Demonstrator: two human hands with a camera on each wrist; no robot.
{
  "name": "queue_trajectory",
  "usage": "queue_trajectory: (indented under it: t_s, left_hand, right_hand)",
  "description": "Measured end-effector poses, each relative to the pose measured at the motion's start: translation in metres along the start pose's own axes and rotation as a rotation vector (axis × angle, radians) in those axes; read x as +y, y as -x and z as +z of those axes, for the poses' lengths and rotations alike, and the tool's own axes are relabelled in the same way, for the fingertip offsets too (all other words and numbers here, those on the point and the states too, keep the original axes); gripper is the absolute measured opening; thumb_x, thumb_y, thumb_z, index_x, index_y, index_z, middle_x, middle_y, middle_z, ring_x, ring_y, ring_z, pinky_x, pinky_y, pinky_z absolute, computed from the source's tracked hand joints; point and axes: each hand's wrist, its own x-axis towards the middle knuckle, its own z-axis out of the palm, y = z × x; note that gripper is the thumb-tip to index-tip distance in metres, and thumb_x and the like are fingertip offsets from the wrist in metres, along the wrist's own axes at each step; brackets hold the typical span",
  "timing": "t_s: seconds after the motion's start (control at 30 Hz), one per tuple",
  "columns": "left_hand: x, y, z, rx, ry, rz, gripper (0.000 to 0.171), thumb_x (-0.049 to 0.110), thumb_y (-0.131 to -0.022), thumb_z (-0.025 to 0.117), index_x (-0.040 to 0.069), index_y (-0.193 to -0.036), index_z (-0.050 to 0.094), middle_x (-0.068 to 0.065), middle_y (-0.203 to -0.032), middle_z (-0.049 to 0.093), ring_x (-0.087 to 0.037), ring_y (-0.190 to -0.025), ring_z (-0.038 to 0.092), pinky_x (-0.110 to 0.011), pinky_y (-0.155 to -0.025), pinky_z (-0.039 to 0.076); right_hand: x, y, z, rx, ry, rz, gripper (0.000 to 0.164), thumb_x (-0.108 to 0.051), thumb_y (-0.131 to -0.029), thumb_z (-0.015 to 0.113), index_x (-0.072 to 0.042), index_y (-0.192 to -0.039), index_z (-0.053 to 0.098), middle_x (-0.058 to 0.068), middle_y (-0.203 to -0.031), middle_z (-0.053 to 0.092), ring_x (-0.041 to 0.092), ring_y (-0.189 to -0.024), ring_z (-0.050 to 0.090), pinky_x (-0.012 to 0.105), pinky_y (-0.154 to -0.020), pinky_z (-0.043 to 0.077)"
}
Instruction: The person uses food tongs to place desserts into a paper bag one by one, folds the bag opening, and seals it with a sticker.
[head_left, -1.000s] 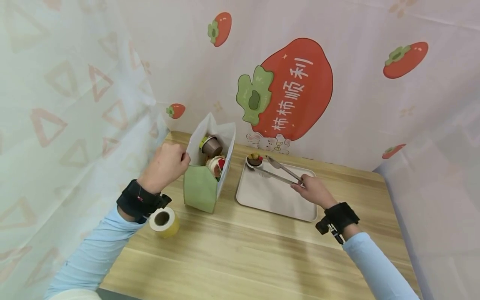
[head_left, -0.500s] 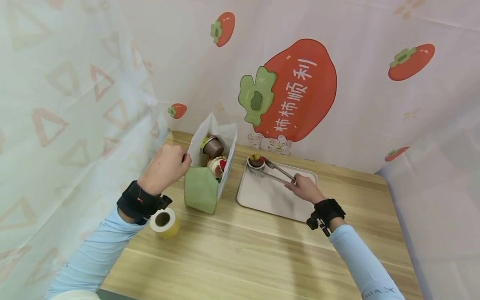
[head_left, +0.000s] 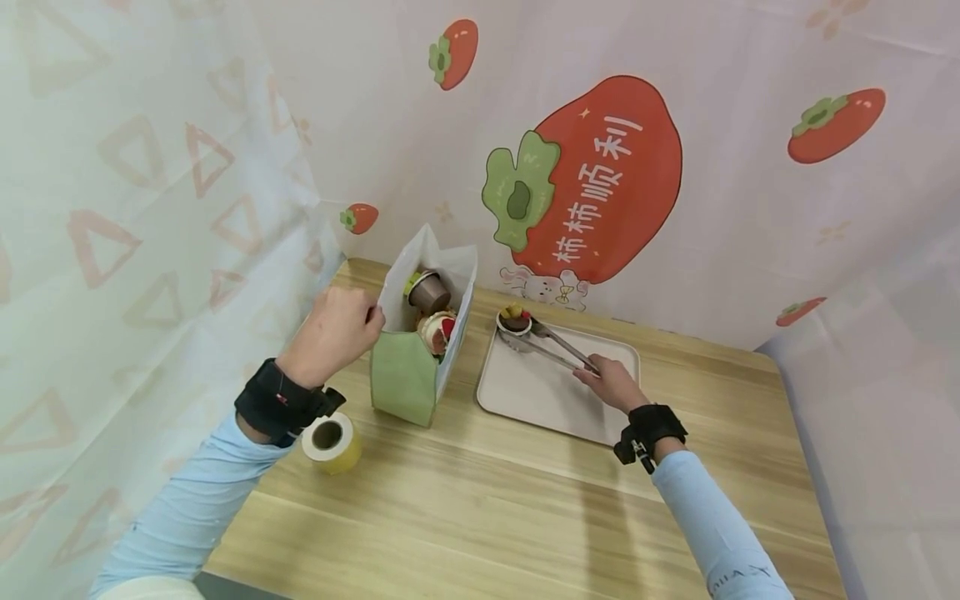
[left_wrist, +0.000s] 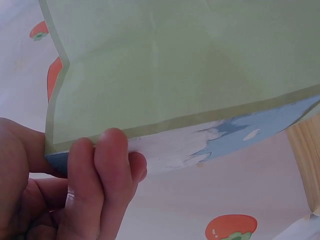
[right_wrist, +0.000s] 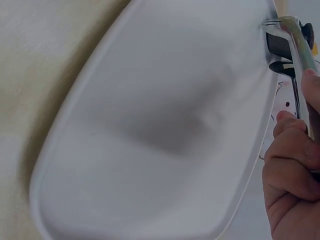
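In the head view, my left hand (head_left: pixel 336 333) holds the top edge of an upright, open paper bag (head_left: pixel 403 379), green outside and white inside. The left wrist view shows its fingers (left_wrist: pixel 112 160) curled on the bag's rim. Inside the bag lie a brown dessert cup (head_left: pixel 429 293) on its side and a cream-topped cake (head_left: pixel 435 332) with red on it. My right hand (head_left: pixel 615 383) grips metal tongs (head_left: pixel 561 341). Their tips are on either side of a small chocolate cupcake (head_left: pixel 515 323) with yellow and red topping, at the far left corner of a pale tray (head_left: pixel 525 392).
A yellow roll of tape or labels (head_left: pixel 333 444) stands on the wooden table (head_left: pixel 465 517), near my left forearm. Printed cloth walls (head_left: pixel 720 233) enclose the table at the back and both sides.
My right hand has moved left and the tongs' tips have drawn in around the cupcake. The left hand stays on the bag. The head view has shifted slightly.
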Motion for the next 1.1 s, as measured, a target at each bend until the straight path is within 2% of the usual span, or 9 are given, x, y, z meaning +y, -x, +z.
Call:
queue_trajectory:
  t_s: [0.23, 0.5, 0.67, 0.8, 0.9, 1.0, 1.1]
  left_hand:
    - [0.000, 0.000, 0.001, 0.003, 0.012, -0.001, 0.044, -0.001, -0.086, 0.048, 0.016, -0.050, 0.030, 0.006, -0.054, 0.022, -0.014, -0.051, 0.029, -0.028, -0.049, 0.025]
    - [-0.003, 0.000, -0.002, -0.046, 0.021, 0.010, 0.046, -0.001, -0.087, 0.049, 0.018, -0.050, 0.028, 0.007, -0.054, 0.021, -0.012, -0.050, 0.027, -0.027, -0.048, 0.026]
    - [-0.004, -0.001, -0.003, -0.073, 0.018, 0.005, 0.048, -0.001, -0.089, 0.049, 0.018, -0.050, 0.028, 0.007, -0.053, 0.021, -0.012, -0.049, 0.027, -0.027, -0.048, 0.026]
    - [-0.003, -0.001, -0.004, -0.069, 0.013, 0.002, 0.047, 0.000, -0.088, 0.049, 0.018, -0.049, 0.029, 0.007, -0.053, 0.022, -0.012, -0.049, 0.029, -0.027, -0.048, 0.027]
    - [-0.001, -0.002, -0.005, -0.061, 0.009, 0.003, 0.047, -0.001, -0.088, 0.050, 0.017, -0.050, 0.029, 0.007, -0.054, 0.022, -0.013, -0.050, 0.028, -0.027, -0.048, 0.026]
    - [0.001, -0.002, -0.006, -0.061, 0.008, 0.005, 0.046, 0.000, -0.088, 0.050, 0.017, -0.050, 0.030, 0.006, -0.055, 0.021, -0.013, -0.051, 0.026, -0.027, -0.048, 0.025]
    - [0.002, -0.002, -0.006, -0.065, -0.003, 0.009, 0.046, 0.001, -0.088, 0.050, 0.017, -0.050, 0.030, 0.006, -0.055, 0.021, -0.013, -0.052, 0.026, -0.028, -0.048, 0.025]
  right_hand:
    - [0.011, 0.017, 0.000, 0.062, -0.002, -0.019, 0.028, -0.030, -0.098, 0.062, -0.006, -0.085, 0.054, 0.000, -0.068, 0.045, 0.014, -0.059, 0.041, 0.029, -0.058, 0.034]
    - [0.001, 0.040, -0.014, 0.082, -0.066, -0.024, 0.028, -0.032, -0.099, 0.060, -0.004, -0.097, 0.059, 0.000, -0.071, 0.045, 0.013, -0.061, 0.040, 0.027, -0.058, 0.033]
    - [-0.019, 0.052, -0.037, 0.101, -0.069, -0.026, 0.027, -0.032, -0.099, 0.060, -0.005, -0.099, 0.061, -0.002, -0.070, 0.043, 0.011, -0.059, 0.038, 0.025, -0.054, 0.032]
    - [-0.041, 0.061, -0.062, 0.108, -0.082, -0.049, 0.025, -0.030, -0.100, 0.059, -0.006, -0.096, 0.061, -0.003, -0.069, 0.039, 0.008, -0.057, 0.035, 0.024, -0.052, 0.029]
    - [-0.061, 0.066, -0.083, 0.123, -0.090, -0.092, 0.024, -0.029, -0.100, 0.059, -0.005, -0.099, 0.061, -0.002, -0.069, 0.037, 0.006, -0.055, 0.033, 0.024, -0.051, 0.029]
    - [-0.083, 0.070, -0.101, 0.141, -0.093, -0.135, 0.024, -0.027, -0.100, 0.060, -0.004, -0.110, 0.063, -0.002, -0.068, 0.038, 0.005, -0.054, 0.033, 0.025, -0.050, 0.029]
    - [-0.105, 0.071, -0.117, 0.158, -0.082, -0.196, 0.020, -0.022, -0.099, 0.062, -0.006, -0.110, 0.063, -0.001, -0.068, 0.039, 0.006, -0.054, 0.033, 0.025, -0.051, 0.029]
